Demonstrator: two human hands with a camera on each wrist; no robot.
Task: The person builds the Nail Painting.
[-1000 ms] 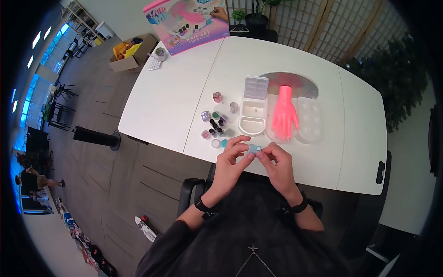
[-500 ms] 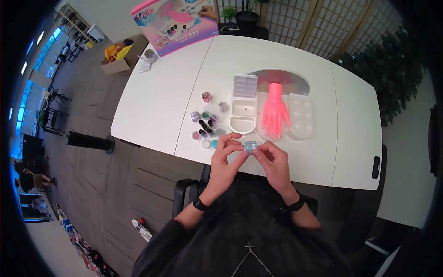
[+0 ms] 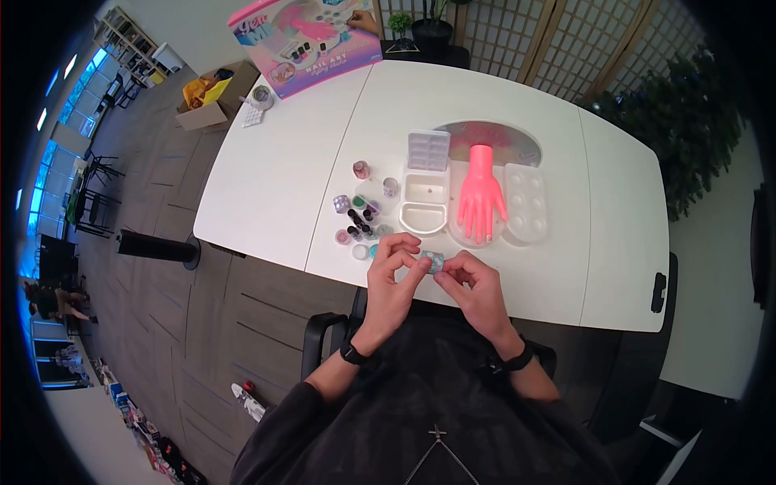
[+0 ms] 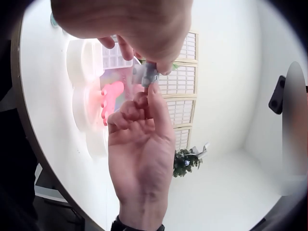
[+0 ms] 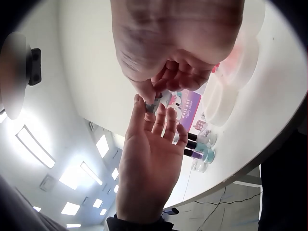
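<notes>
A small teal sheet with pale patches [image 3: 434,260] is held up between both hands, over the table's front edge. My left hand [image 3: 390,284] pinches its left side between thumb and fingers, the thumb lying over part of it. On the opposite side, my right hand [image 3: 478,288] grips the edge with thumb and index finger. In the left wrist view the sheet [image 4: 150,75] looks grey and bent, with a paler piece beside it. Beyond the hands, a pink model hand [image 3: 482,194] lies palm down on a white stand, a small mark on one fingertip.
Left of the model hand stands a white two-part tray [image 3: 425,208] with a sectioned lid [image 3: 428,151]. A tray with round wells [image 3: 527,204] lies to its right. Several small bottles and jars [image 3: 360,218] cluster on the left. A pink and purple box [image 3: 311,44] stands at the back.
The whole head view has shifted slightly. The sheet has moved a little left and tilted between the fingers, and the left thumb now covers more of it.
</notes>
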